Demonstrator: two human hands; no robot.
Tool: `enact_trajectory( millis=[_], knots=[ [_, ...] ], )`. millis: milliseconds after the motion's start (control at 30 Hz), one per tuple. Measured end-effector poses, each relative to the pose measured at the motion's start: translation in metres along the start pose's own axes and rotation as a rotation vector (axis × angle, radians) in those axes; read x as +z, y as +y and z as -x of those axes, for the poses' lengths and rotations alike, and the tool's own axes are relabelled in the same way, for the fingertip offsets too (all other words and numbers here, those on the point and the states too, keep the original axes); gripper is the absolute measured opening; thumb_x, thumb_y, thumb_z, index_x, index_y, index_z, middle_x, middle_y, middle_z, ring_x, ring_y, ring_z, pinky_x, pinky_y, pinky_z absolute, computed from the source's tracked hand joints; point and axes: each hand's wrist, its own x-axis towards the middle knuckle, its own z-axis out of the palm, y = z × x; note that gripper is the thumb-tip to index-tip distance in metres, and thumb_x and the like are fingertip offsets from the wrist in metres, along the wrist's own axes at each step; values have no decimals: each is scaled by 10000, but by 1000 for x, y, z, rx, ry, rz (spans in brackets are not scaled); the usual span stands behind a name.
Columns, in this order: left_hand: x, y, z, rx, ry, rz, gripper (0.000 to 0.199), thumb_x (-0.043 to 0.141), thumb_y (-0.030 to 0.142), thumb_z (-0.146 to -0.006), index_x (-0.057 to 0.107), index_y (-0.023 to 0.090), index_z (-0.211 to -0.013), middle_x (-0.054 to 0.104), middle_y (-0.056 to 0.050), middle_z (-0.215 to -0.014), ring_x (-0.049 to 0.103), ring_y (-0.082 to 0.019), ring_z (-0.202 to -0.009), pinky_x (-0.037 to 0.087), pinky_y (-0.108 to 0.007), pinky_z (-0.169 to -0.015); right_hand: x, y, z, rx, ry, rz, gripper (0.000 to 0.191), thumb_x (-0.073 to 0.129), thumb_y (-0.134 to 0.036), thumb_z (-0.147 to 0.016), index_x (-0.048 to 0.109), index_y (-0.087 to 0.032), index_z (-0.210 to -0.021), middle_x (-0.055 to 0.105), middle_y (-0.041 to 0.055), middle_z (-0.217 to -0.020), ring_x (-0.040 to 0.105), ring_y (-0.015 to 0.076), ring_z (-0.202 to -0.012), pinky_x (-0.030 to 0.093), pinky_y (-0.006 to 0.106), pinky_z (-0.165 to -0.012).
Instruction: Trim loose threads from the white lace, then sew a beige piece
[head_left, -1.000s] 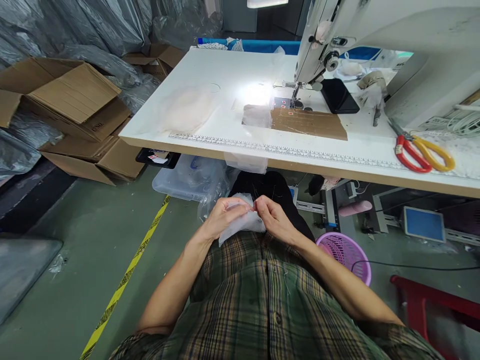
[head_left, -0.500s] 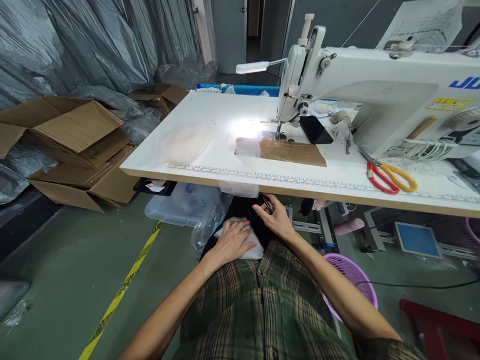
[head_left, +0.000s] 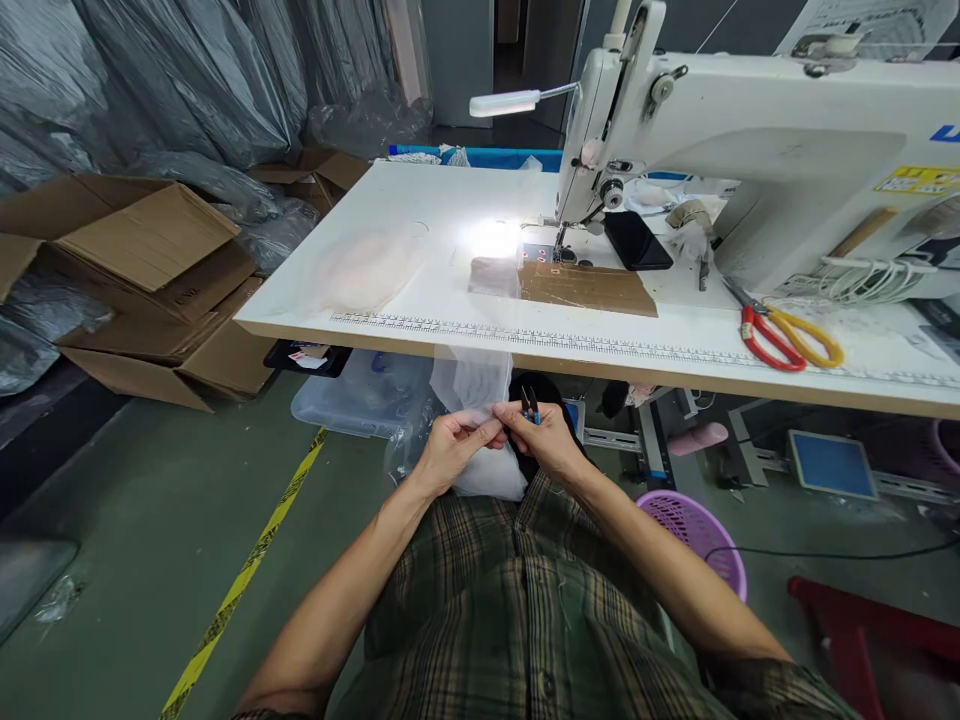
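Observation:
My left hand (head_left: 460, 447) is closed in a pinch on a strip of sheer white fabric (head_left: 471, 378) that hangs over the table's front edge. Against it, fingertips meeting, is my right hand (head_left: 546, 437), with small blue-handled thread snips (head_left: 530, 404) held in it, blades pointing up. Its thumb and forefinger also press at the fabric's edge. A folded white cloth (head_left: 491, 476) lies on my lap below both hands. The strip runs up across the tabletop toward the presser foot of the sewing machine (head_left: 561, 240).
On the white table (head_left: 420, 190) lie a brown cardboard piece (head_left: 589, 290), a black phone (head_left: 636, 241), red-and-yellow scissors (head_left: 787, 335) and a pale sheer pile (head_left: 371, 268). Cardboard boxes (head_left: 150, 240) stand left. A purple basket (head_left: 694, 540) is on the floor at right.
My left hand has lifted from the white cloth on my lap and now pinches the hanging strip. My right hand, still with the snips, has moved slightly left to meet it.

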Motion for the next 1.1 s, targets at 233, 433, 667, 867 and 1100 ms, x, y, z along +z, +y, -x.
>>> enact_trajectory(
  millis=[233, 433, 667, 867, 1100],
  knots=[
    [0, 12, 7, -17, -13, -93, 335, 732, 449, -721, 712, 124, -801, 707, -69, -726, 635, -163, -651, 531, -289, -678, -3, -12, -13, -55, 117, 4, 484, 746, -570, -621, 712, -133, -826, 571, -11, -612, 354, 58, -450, 282, 216, -400],
    [0, 11, 6, 18, -51, -203, 299, 674, 436, -772, 681, 144, -705, 674, -32, -657, 582, -132, -608, 494, -246, -629, 0, -18, -16, -85, 103, 72, 433, 729, -572, -639, 657, -150, -706, 554, -18, -537, 367, 70, -415, 301, 231, -392],
    [8, -4, 17, 125, -46, -261, 251, 575, 380, -842, 643, 164, -732, 661, -21, -682, 604, -137, -657, 481, -240, -655, 6, -1, -19, -134, 203, 86, 381, 709, -527, -671, 611, -159, -649, 512, -29, -520, 391, 80, -462, 337, 227, -447],
    [7, -14, 16, 157, -50, -363, 187, 611, 320, -816, 673, 176, -716, 678, -20, -657, 605, -138, -624, 478, -237, -628, 2, 15, -15, -78, 214, 54, 365, 719, -506, -672, 649, -148, -680, 493, -32, -512, 361, 77, -453, 292, 222, -425],
    [6, -12, 6, 143, -55, -343, 185, 599, 281, -788, 675, 155, -676, 683, -21, -640, 617, -144, -617, 487, -232, -607, -2, 10, -13, -115, 149, 99, 386, 685, -517, -726, 652, -137, -669, 541, -11, -527, 349, 69, -446, 287, 214, -425]
  ],
)
